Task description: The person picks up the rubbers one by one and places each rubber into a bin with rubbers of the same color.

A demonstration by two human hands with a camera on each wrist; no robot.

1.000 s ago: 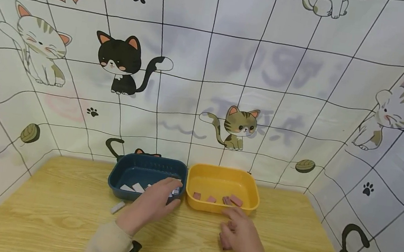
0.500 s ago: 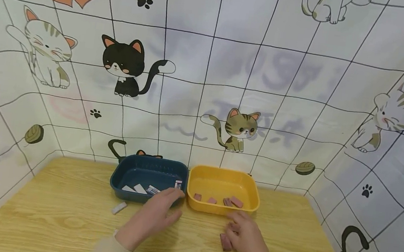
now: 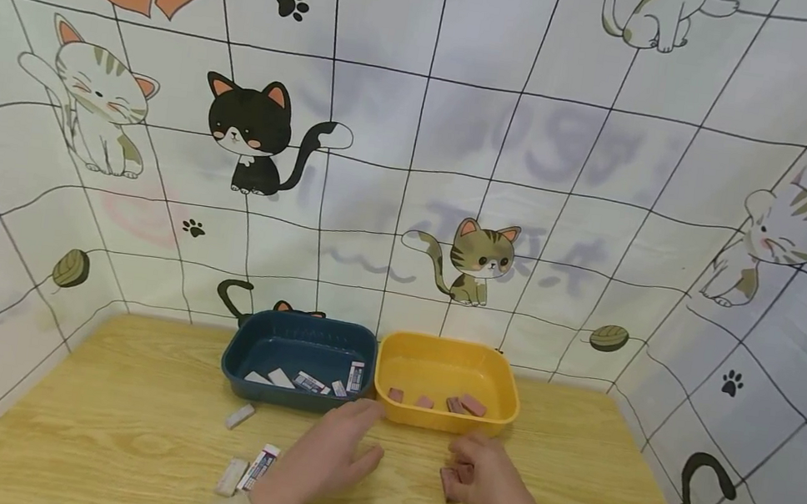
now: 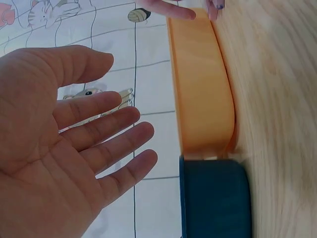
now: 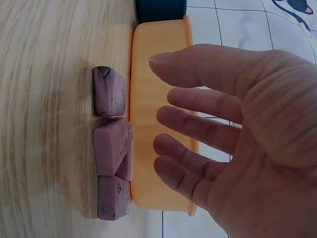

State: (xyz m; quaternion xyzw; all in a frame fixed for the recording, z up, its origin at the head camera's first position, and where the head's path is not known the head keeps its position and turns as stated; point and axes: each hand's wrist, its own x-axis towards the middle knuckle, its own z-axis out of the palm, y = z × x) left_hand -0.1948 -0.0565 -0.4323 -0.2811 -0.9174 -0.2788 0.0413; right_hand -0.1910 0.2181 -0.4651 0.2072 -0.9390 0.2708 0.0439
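My left hand (image 3: 328, 463) hangs in front of the blue basket (image 3: 236, 387), fingers loosely spread and holding nothing. In the left wrist view its palm (image 4: 44, 173) is bare. My right hand (image 3: 495, 490) hovers in front of the yellow basket (image 3: 443, 419), over several pink erasers (image 3: 449, 485) on the table, which it partly hides. The right wrist view shows these erasers as slanted blocks with dark smudges, a pink eraser (image 5: 110, 148) among them, apart from the relaxed fingers (image 5: 198, 129). Three white erasers lie left of my left hand, one in a printed sleeve (image 3: 259, 468).
The baskets stand side by side at the table's back edge, against a cat-print cloth (image 3: 365, 197). White erasers (image 3: 310, 382) lie in the blue one, pink erasers (image 3: 473, 405) in the yellow one. A white eraser (image 3: 240, 415) sits just before the blue basket.
My left hand has drawn back from the blue basket toward the right and front, uncovering erasers inside it and two on the table. My right hand has stayed near the pink erasers.
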